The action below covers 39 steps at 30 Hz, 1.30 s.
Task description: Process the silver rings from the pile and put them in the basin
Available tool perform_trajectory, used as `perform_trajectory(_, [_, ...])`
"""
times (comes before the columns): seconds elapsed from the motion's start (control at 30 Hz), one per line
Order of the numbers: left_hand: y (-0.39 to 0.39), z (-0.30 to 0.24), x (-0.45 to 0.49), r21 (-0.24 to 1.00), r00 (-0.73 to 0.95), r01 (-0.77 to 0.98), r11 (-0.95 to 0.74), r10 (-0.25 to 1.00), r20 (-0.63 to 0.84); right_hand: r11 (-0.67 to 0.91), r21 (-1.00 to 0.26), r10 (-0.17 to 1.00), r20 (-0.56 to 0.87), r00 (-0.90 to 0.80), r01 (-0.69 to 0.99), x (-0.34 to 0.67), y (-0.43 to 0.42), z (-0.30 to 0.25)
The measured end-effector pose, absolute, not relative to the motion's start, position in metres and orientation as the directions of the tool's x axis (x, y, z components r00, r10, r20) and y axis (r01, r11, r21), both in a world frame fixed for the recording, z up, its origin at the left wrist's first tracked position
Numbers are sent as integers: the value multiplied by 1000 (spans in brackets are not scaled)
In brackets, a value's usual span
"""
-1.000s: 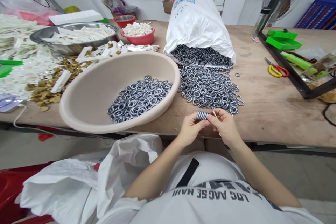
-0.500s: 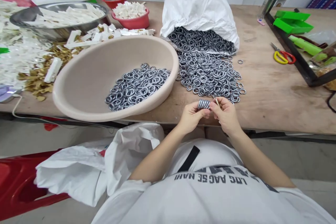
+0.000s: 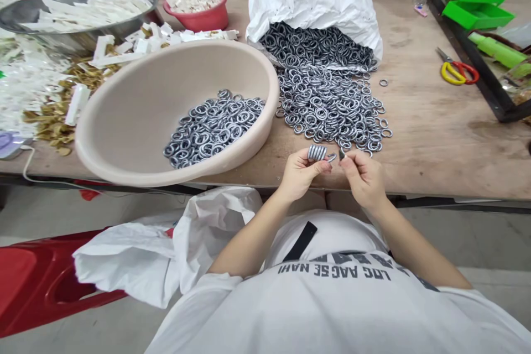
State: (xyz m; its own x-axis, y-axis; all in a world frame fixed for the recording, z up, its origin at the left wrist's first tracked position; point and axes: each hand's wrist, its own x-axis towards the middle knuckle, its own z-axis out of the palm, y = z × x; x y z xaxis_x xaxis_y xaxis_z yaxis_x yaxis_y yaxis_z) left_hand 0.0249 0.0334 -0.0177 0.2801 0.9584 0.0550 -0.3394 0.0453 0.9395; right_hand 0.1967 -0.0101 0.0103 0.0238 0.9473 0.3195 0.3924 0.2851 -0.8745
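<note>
pinching a short stack of metal rings (image 3: 317, 152), the left hand (image 3: 301, 174) is clamped on it just above the near edge of the counter (image 3: 435, 149). the right hand (image 3: 363, 177) is close but apart, thumb and fingers together on a small dark-tipped pick (image 3: 341, 154), its exact form too small to tell. one loose ring (image 3: 331, 157) lies just right of the stack, between the hands.

risks: only the left hand's grip keeps the stack together, so slackening could scatter the rings. a slip of the pick could jab the left hand.

ahead of both hands, a loose heap of rings (image 3: 327, 105) spills from a white woven sack (image 3: 311, 0). outlying rings near the right hand could get knocked off the edge. left of the left hand, a beige plastic basin (image 3: 103, 121) holds more rings (image 3: 213, 127).

counter is bare, scuffed plywood. beyond the right hand: yellow-and-red scissors (image 3: 456, 73), green plastic trays (image 3: 477, 8). far ahead of the left hand: a red bowl (image 3: 199, 19), a steel basin (image 3: 78, 41). below it, a white bag (image 3: 133, 254) drapes over a red plastic crate (image 3: 33, 287).
</note>
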Motion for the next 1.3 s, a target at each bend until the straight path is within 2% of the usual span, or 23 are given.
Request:
perform_trajectory(0.17, [34,-20,25,933,259,-359,24,963,75,309,-792,946,314,-82,527,192,-19,6])
perform_trajectory(0.5, [36,-23,25,929,261,-369,17,962,86,300,-816,953,276,-122,495,190,-16,3])
perform_trajectory(0.57, [36,-24,23,933,281,-359,9,955,99,259,-843,965,247,-89,471,188,-14,2])
perform_trajectory(0.7, [35,-24,22,944,314,-328,10,944,100,154,-902,971,213,105,404,194,-1,-1])
perform_trajectory(0.77, [35,-24,23,937,286,-349,25,955,81,118,-896,966,203,159,428,205,5,-1])
perform_trajectory(0.83, [37,-23,24,919,235,-392,45,971,53,60,-828,966,189,178,557,221,7,0])
perform_trajectory(0.93, [40,-22,26,898,181,-437,44,983,40,-47,-565,968,178,178,823,244,7,1])
perform_trajectory(1.0, [40,-21,28,897,170,-441,37,984,44,-69,-427,973,172,156,902,254,6,0])
perform_trajectory(1.03, [40,-21,28,898,165,-438,37,986,40,-63,-411,974,173,146,909,257,7,-1])
perform_trajectory(1.1, [39,-21,29,904,150,-426,48,988,19,-11,-491,970,205,128,871,257,8,-1])
perform_trajectory(1.17, [38,-20,30,914,142,-403,54,990,4,93,-676,963,248,107,731,250,10,0])
perform_trajectory(1.23, [37,-20,31,929,157,-367,47,987,12,159,-868,977,207,51,470,236,11,4])
perform_trajectory(1.3, [37,-19,31,943,199,-332,32,979,36,103,-973,993,90,-73,205,219,10,8])
